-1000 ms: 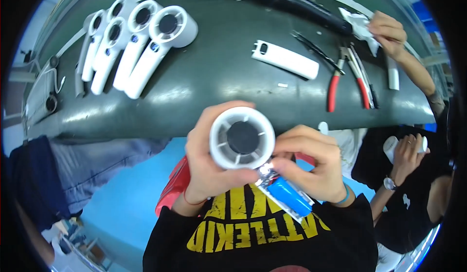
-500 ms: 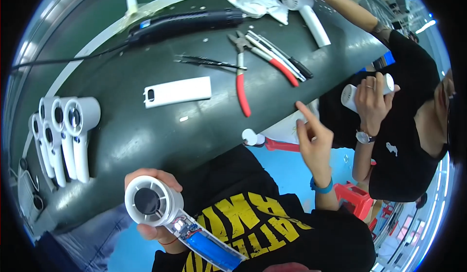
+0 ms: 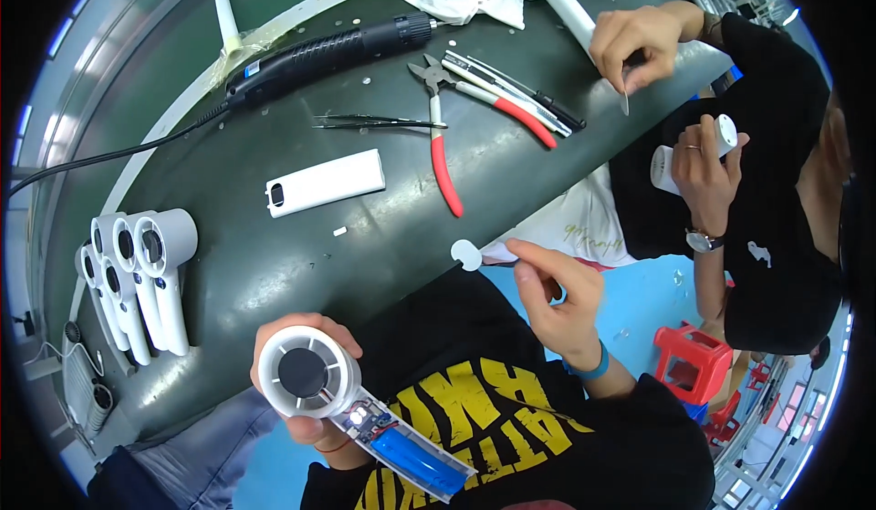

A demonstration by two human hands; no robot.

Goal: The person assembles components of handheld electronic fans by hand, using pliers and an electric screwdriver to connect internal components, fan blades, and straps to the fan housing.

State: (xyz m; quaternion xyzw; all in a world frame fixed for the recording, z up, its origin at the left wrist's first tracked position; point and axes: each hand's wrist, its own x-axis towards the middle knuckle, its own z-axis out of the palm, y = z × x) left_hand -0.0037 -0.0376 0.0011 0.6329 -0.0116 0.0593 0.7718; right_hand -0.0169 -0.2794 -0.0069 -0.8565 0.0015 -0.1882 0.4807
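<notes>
My left hand (image 3: pixel 315 423) grips a white handheld fan (image 3: pixel 342 378) by its round head. The fan's handle is uncovered, showing a small lit circuit board and a blue battery (image 3: pixel 420 462). My right hand (image 3: pixel 561 300) hovers by the table's near edge, index finger stretched out and thumb apart, holding nothing I can see. Just left of its fingertips, a round white disc (image 3: pixel 466 255) sits at the edge. A white handle cover (image 3: pixel 326 183) lies on the dark green table (image 3: pixel 246 282).
Cutters with red handles (image 3: pixel 444 172), tweezers (image 3: pixel 379 122), pens (image 3: pixel 516 90) and a black electric screwdriver (image 3: pixel 328 58) lie farther back. Several white fans (image 3: pixel 169 236) stand at left. At right, a co-worker holds a white fan (image 3: pixel 664 168) and pinches a small thin piece (image 3: pixel 624 104).
My right hand has moved left and down toward the white disc. The co-worker's far hand has come in over the table with a thin piece. The view has shifted slightly; my left hand keeps the fan.
</notes>
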